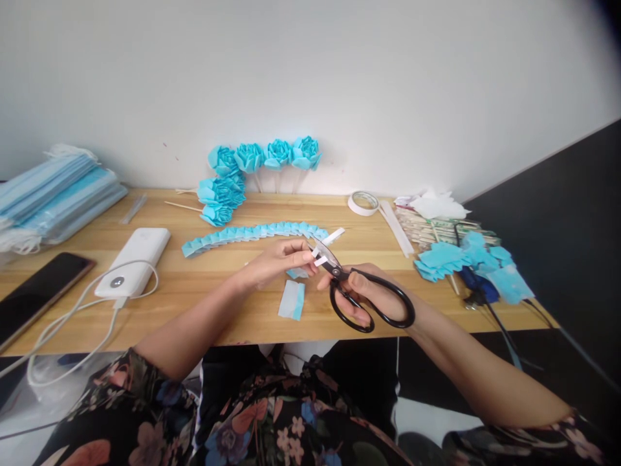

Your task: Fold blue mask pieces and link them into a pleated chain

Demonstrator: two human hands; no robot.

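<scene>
Over table (233,317), right grip (376,289) curled round scissors (336,272), left grip (285,257) pinching white strip (321,261)

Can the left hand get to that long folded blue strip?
Probably yes: the blue strip lies just beyond the left hand, nothing between, though that hand seems to hold a white piece.

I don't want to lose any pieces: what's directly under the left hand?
Part of a pale blue piece shows on the table; the left hand covers whatever else lies there.
</scene>
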